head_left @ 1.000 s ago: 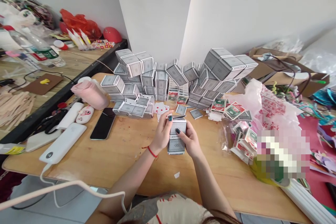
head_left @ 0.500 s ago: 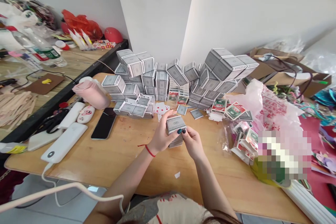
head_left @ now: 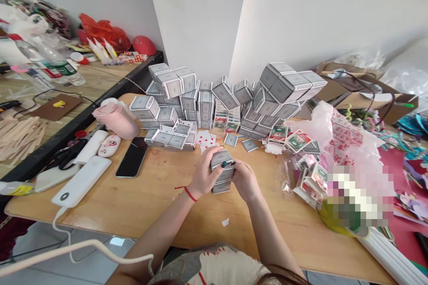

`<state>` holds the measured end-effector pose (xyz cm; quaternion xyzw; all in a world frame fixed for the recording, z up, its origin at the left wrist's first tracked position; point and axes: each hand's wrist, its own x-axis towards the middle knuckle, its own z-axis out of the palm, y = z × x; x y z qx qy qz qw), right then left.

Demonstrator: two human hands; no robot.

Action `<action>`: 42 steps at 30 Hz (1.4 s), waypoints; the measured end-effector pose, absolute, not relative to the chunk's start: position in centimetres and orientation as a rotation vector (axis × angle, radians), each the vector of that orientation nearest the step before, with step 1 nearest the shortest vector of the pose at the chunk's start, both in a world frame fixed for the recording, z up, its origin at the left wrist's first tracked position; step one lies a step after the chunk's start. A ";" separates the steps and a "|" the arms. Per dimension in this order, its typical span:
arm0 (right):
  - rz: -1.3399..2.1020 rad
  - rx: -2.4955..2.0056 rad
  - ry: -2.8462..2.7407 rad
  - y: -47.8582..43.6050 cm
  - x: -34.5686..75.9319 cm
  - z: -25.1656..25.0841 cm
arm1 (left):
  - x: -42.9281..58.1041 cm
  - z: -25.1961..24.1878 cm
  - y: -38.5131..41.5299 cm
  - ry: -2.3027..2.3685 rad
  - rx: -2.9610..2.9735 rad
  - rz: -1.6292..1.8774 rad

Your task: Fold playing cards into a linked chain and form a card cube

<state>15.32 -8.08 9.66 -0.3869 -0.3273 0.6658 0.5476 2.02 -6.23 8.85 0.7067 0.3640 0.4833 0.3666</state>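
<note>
My left hand (head_left: 203,173) and my right hand (head_left: 244,179) both grip a grey patterned card box (head_left: 222,172) just above the wooden table (head_left: 140,200), near its middle. The left fingers wrap the box's left side and top; the right fingers pinch its right end. A red string circles my left wrist. Behind the hands a big pile of the same grey card boxes (head_left: 220,98) is stacked against the wall. Loose playing cards (head_left: 205,138) lie between the pile and my hands.
A black phone (head_left: 132,156), a white power bank (head_left: 82,181) with cable, scissors (head_left: 67,153) and a pink roll (head_left: 117,118) lie at left. A plastic bag of red-green card packs (head_left: 310,164) sits at right. A paper scrap (head_left: 225,221) lies near the front edge.
The box was held flat with its flap end up, then tilted and turned in both hands. Now it sits lower, closed between both hands.
</note>
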 end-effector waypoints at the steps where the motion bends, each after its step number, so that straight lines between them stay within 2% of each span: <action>1: 1.569 -0.948 -0.770 -8.0 15.3 9.7 | 2.1 9.0 -6.3 0.955 1.833 1.238; 5: 1.536 -1.044 -0.774 -8.0 15.5 9.3 | 1.9 10.1 -6.4 0.999 1.952 1.037; 9: 1.478 -1.080 -0.873 -7.8 16.0 8.4 | 0.8 11.7 -5.5 0.801 2.057 0.768; 13: 1.345 -1.112 -0.871 -7.1 16.2 7.9 | 0.6 11.6 -4.8 0.662 2.001 0.831; 20: 1.201 -1.236 -0.900 -6.4 15.6 8.3 | 2.0 10.0 -5.6 0.950 1.743 1.009; 27: 1.133 -1.299 -0.864 -6.8 14.5 8.9 | 1.5 9.7 -4.7 0.814 1.340 0.741; 34: 0.931 -1.340 -0.793 -7.3 13.6 9.6 | 2.2 8.2 -5.3 0.743 0.924 1.061; 42: 0.688 -1.295 -0.708 -8.0 12.7 9.6 | 2.4 8.7 -5.9 0.741 0.822 1.175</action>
